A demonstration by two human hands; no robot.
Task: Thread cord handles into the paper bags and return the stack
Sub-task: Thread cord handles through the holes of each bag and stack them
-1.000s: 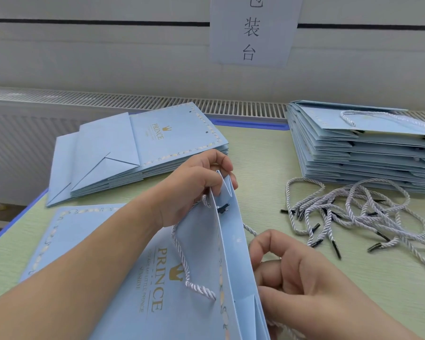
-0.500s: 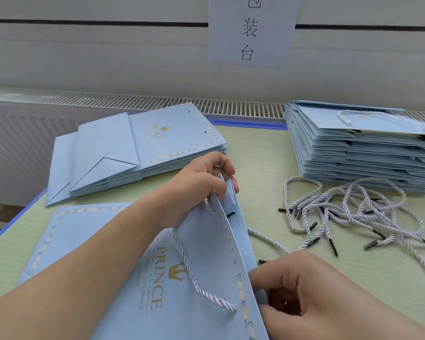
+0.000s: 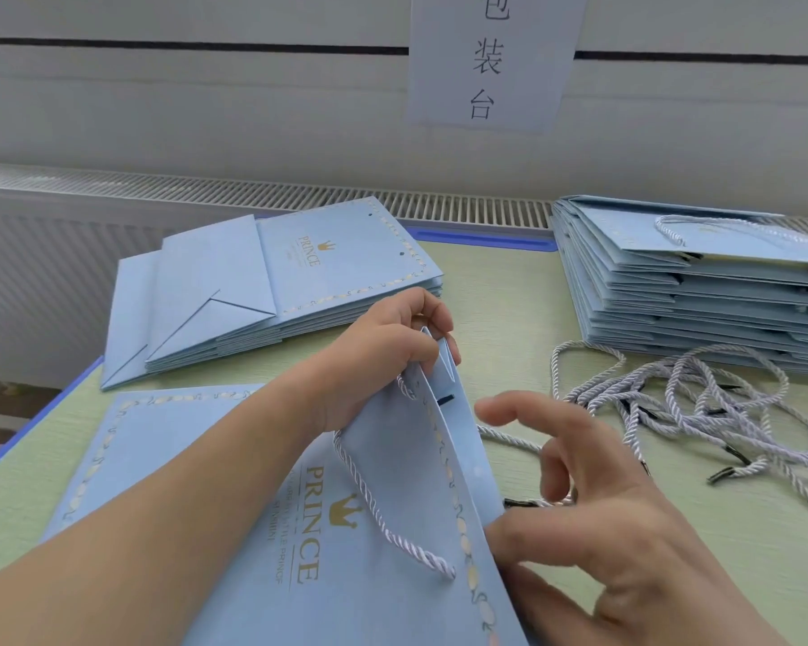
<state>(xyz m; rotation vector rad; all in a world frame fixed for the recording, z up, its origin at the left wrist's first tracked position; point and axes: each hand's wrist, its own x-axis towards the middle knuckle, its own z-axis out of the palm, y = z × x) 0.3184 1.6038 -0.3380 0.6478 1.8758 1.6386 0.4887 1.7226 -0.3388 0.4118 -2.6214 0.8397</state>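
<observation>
Centre-frame, low at 6 o'clock, the paper bag in work stands on edge on the desk, mouth up. Left hand pinches the bag's top corner, fingers curled round the paper. One cord handle already loops down the printed front face, both ends through its holes. Right hand at 4 o'clock, fingers spread and loose, thumb touching the bag's edge; can't tell if it holds anything, a cord with a black tip lies just under it. Back panel apparently not yet threaded, so this bag looks half done.

Loose cords lie tangled at 3 o'clock, several left. Finished stack at 2 o'clock, tall, handle visible on top. Unthreaded stack at 10 o'clock, shorter, no cords. Another flat bag lies at 8 o'clock under the left forearm. Judgement: well past halfway, several bags remaining, stack return not started.
</observation>
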